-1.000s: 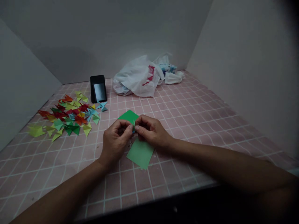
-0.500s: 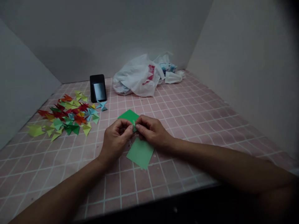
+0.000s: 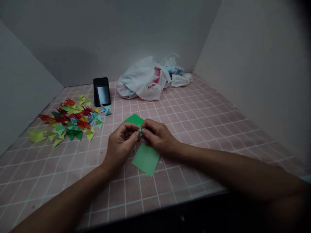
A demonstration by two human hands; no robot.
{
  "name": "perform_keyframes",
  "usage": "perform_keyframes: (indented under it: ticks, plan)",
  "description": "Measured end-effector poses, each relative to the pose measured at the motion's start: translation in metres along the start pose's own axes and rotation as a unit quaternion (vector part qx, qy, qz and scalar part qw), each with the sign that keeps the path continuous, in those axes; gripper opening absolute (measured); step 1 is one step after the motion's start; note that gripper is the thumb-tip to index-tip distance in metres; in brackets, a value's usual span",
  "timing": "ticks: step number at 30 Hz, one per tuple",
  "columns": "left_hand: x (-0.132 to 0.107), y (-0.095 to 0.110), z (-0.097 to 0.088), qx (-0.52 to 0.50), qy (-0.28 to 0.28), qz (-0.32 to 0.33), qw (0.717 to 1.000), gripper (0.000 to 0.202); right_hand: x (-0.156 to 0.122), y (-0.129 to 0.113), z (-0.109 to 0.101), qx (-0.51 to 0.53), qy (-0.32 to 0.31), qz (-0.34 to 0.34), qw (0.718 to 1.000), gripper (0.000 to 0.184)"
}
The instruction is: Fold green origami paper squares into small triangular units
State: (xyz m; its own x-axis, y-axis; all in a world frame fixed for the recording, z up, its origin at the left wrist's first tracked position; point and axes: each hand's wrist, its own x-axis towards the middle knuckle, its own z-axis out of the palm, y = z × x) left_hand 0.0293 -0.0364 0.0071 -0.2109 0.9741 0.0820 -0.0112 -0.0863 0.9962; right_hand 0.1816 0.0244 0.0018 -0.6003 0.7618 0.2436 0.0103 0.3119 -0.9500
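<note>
A small folded piece of light green paper [image 3: 140, 129] is pinched between both hands. My left hand [image 3: 121, 140] grips its left side with thumb and forefinger, and my right hand [image 3: 160, 136] grips its right side the same way; the fingertips cover most of it. Below the hands, a light green paper square [image 3: 146, 160] lies on the table, its top corner hidden under my right hand. Behind the fingers is a brighter green sheet [image 3: 134, 119], partly covered by the hands.
Several folded paper pieces [image 3: 70, 120] in red, orange, yellow, green and blue are heaped at the left. A black phone-like device [image 3: 96, 92] stands behind them. A white plastic bag [image 3: 143, 79] and crumpled wrapping [image 3: 179, 80] rest at the back on the pink checked tablecloth [image 3: 206, 113].
Both hands keep their pinch and have shifted only slightly at the fingertips. The folded piece shows a little more between them. Everything else stays in place.
</note>
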Motion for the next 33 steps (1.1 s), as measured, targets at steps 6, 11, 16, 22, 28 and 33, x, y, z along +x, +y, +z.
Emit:
perform_keyframes:
  ticks: [6,11,16,22,28,33]
  plan:
    - [0.0002,0.0037,0.0008,0.002,0.007,-0.006,1.000,0.019,0.0002,0.0010,-0.0005,-0.004,-0.008,-0.009,1.000,0.014]
    - [0.0015,0.0036,0.0003,0.003,0.004,-0.003,1.000,0.020,0.0001,0.0016,-0.0010,0.004,-0.018,0.003,1.000,0.014]
    - [0.0015,0.0041,-0.0003,0.018,0.004,0.008,1.000,0.019,0.0007,0.0041,-0.0011,0.049,-0.036,0.027,0.998,0.019]
    - [-0.0004,0.0045,-0.0003,0.018,0.002,0.006,1.000,0.017,0.0011,0.0022,-0.0015,0.065,-0.040,0.027,0.997,0.019]
    - [-0.0001,0.0036,-0.0006,0.020,0.000,0.012,1.000,0.016,0.0015,0.0000,-0.0016,0.068,-0.038,0.024,0.997,0.018]
    - [-0.0001,0.0029,-0.0014,0.016,-0.006,0.011,1.000,0.016,0.0021,-0.0007,-0.0015,0.042,-0.019,0.009,0.999,0.017]
